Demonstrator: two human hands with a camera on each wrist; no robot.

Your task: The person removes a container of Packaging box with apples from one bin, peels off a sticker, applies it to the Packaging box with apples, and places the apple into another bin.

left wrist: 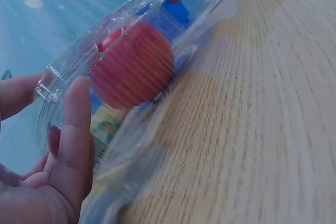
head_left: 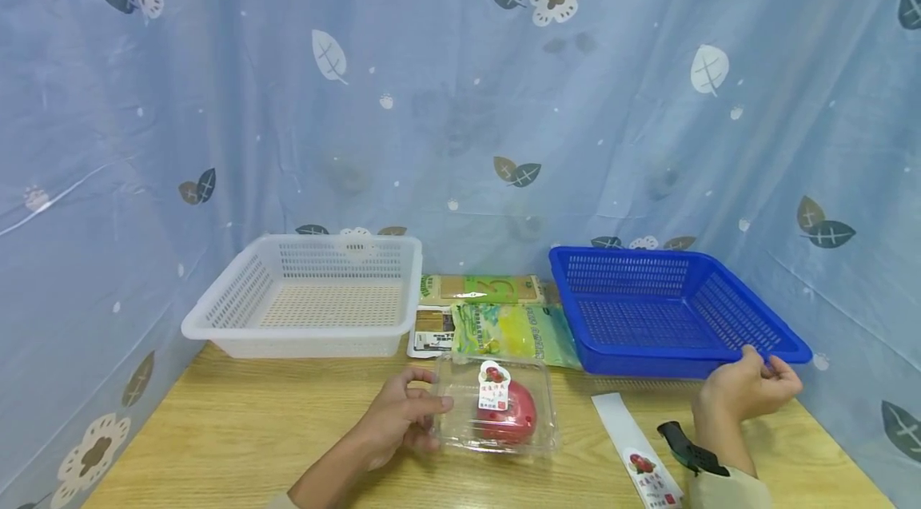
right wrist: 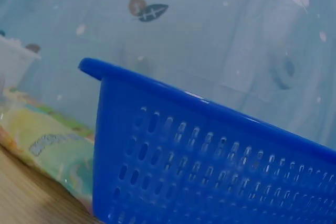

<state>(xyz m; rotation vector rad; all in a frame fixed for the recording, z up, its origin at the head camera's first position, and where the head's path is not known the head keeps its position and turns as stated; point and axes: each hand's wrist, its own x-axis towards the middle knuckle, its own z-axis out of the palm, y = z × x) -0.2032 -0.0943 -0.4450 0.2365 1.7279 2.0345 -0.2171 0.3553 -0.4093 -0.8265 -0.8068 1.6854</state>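
My left hand (head_left: 403, 417) holds the left edge of a clear plastic box (head_left: 449, 433), thumb on top. In the left wrist view, fingers (left wrist: 76, 135) and box show close up. Inside sits a red round fruit (left wrist: 134, 66) that looks like an apple. The lid carries a white sticker (head_left: 493, 393) with a red fruit picture. My right hand (head_left: 744, 389) pinches the front rim of a blue plastic basket (head_left: 626, 361) near its right corner. That basket fills much of the right wrist view, where the hand itself is out of sight.
A white basket (head_left: 302, 341) stands at the back left. Between the baskets lie a yellow-green packet (head_left: 504, 331), a long green-and-tan pack (head_left: 482, 288) and a black-and-white pack (head_left: 432, 331). A sticker strip (head_left: 633, 445) lies front right on the wooden table (head_left: 237, 429). Behind hangs a blue curtain (head_left: 432, 93).
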